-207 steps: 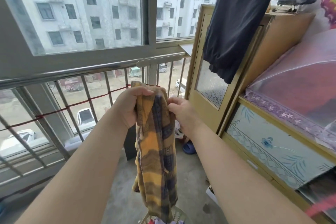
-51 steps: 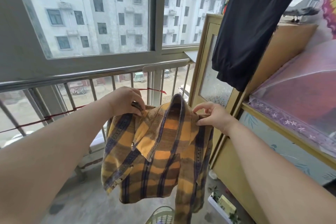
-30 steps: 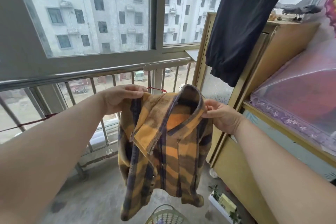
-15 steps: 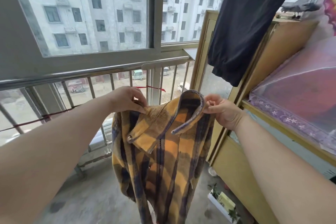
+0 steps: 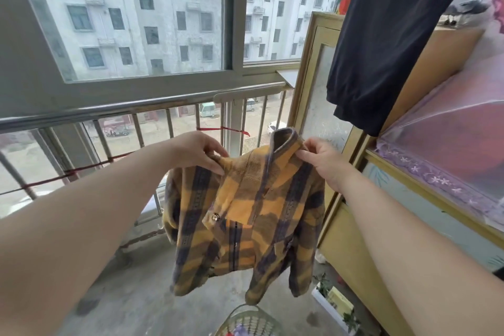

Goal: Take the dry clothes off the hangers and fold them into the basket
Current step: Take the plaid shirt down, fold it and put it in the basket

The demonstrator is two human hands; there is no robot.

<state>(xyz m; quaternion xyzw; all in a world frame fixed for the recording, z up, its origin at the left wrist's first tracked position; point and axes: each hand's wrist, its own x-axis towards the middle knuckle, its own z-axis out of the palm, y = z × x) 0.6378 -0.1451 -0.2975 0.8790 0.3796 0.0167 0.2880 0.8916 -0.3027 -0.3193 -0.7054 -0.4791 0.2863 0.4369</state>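
Note:
A small yellow and dark plaid shirt (image 5: 245,224) hangs spread out in front of me at chest height. My left hand (image 5: 200,151) pinches its left shoulder and my right hand (image 5: 324,162) pinches its right shoulder beside the upturned collar. Below the shirt's hem, at the bottom edge of the view, stands a pale wicker basket (image 5: 246,320) with some coloured cloth inside. A dark garment (image 5: 381,35) hangs from above at the upper right; its hanger is out of view.
A metal railing (image 5: 136,106) and a sliding window run across the back. A yellow cabinet (image 5: 351,262) with a pink net cover (image 5: 450,123) on top stands on the right. A small planter box (image 5: 332,305) sits on the concrete floor by the cabinet.
The shirt went from a narrow folded strip to being held open by its shoulders. In the last half second both hands moved apart and the shirt spread flatter.

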